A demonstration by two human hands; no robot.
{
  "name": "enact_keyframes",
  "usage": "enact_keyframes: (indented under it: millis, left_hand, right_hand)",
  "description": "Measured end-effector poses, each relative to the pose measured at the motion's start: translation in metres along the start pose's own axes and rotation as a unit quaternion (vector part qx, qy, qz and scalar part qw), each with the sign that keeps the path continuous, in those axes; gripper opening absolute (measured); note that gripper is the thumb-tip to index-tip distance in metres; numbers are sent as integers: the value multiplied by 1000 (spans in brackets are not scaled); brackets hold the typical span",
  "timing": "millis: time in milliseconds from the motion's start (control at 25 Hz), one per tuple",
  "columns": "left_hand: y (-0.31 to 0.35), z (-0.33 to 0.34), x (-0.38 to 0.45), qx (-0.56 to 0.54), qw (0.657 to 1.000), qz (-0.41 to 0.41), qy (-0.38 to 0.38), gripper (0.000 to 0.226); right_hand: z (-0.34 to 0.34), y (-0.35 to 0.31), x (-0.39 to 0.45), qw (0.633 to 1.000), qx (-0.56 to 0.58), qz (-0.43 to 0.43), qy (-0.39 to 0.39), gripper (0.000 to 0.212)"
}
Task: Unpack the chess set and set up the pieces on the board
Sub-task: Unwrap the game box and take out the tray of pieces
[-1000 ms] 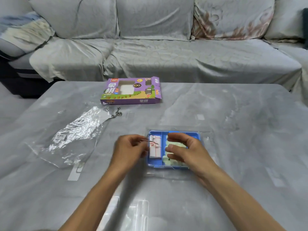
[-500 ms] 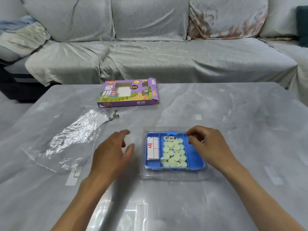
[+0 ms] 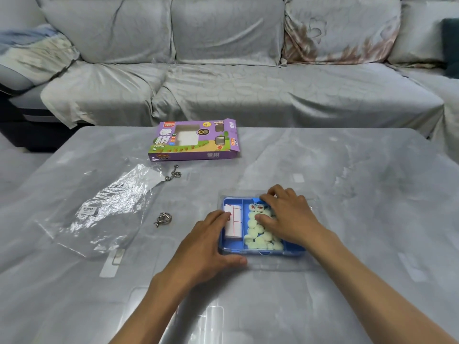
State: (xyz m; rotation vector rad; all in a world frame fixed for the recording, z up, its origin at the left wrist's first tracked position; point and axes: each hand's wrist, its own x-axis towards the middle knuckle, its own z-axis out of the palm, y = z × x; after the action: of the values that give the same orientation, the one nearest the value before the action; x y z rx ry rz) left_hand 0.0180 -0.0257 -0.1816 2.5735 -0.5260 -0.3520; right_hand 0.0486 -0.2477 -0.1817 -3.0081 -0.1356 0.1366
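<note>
Box: purple carton (image 3: 195, 142) in the upper middle of the frame, lying flat on the counter (image 3: 360, 219); front reads 象棋, "XIANG QI" and a small "XCMJ" tag, end flap open on its right.
Tray: one blue tray (image 3: 293, 252) at centre frame, long axis left-right, two compartments.
Board: folded white paper board (image 3: 235, 223) with red lines in the narrow left compartment, long axis running away from the camera.
Pieces: pile of pale round discs (image 3: 258, 234) in the wider right compartment; can't count them, two at the top show red characters I can't read for sure.
Left hand (image 3: 206, 247): fingers fairly straight, lying over the tray's left edge, fingertips on the board, thumb along the near rim.
Right hand (image 3: 289, 214): fingers bent, resting on the discs; can't tell if it's got one.
Other stuff: one clear plastic bag (image 3: 99, 209) with a barcode sticker at left, two metal wire puzzles (image 3: 164, 218) beside it.
</note>
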Motion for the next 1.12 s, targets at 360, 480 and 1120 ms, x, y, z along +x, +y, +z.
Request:
enact_keyframes:
  millis: [360, 480, 1120]
  left_hand:
    - [-1, 1, 1, -60, 998, -19, 31, 114]
    - [6, -3, -1, -97, 994, -24, 37, 116]
    - [14, -1, 8, -377, 913, -106, 111, 108]
  right_hand:
    - [-10, -9, 13, 997, 40, 69, -6, 55]
    - [-29, -6, 9, 989, 128, 68, 22, 41]
    - [-44, 16, -14, 780, 580, 227, 53, 16]
